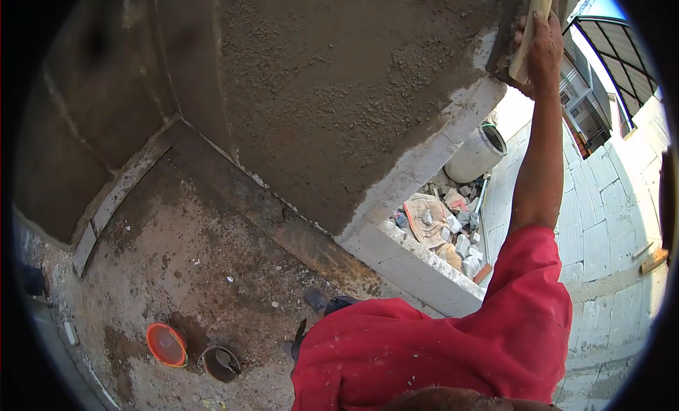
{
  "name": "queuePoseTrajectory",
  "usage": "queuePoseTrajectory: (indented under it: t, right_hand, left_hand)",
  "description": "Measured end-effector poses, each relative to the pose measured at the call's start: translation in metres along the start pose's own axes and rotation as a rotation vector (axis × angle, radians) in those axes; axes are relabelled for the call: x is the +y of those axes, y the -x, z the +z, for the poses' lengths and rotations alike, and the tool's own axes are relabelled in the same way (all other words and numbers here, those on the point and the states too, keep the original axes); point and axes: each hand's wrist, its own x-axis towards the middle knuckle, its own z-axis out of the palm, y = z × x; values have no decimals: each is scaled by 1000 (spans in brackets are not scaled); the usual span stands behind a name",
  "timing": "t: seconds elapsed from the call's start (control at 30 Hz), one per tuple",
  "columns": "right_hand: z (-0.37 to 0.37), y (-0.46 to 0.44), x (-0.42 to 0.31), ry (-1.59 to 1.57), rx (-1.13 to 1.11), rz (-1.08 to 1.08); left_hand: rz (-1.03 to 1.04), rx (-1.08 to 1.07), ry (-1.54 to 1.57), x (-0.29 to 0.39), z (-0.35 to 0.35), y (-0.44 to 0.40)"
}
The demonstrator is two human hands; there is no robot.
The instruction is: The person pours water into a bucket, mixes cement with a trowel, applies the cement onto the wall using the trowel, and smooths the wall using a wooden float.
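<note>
At the upper right my right hand (543,54) is wrapped round the pale wooden handle of a plastering float (521,63). The float's dark face is against the edge of the wet grey plastered wall (332,93), beside an opening. My right arm, in a short red sleeve, is stretched up towards it. Rough, grainy mortar covers much of this wall. My left hand is out of sight.
An orange bucket (167,344) and a dark bucket (221,363) stand on the dirty floor at the lower left. Beyond the low white block sill (431,262) lie rubble (453,230) and a pale barrel (475,155). A white block wall (594,199) rises at the right.
</note>
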Motion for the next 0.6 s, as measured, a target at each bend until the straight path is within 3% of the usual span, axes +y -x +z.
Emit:
queuePoseTrajectory:
  t: [0.07,0.3,0.4,0.47,0.6]
  right_hand:
    - [10,-5,16,91,-96,-7]
    - [52,18,-16,-246,-190,80]
    - [40,22,17,-147,-232,256]
    - [39,44,30,124,-259,158]
    - [29,58,25,177,-149,173]
  left_hand:
    - [1,-11,11,4,4,1]
    - [-5,-50,34,6,8,1]
    - [-9,-71,40,9,10,1]
    - [-10,-79,50,11,13,-4]
    - [-26,-82,87,10,21,-7]
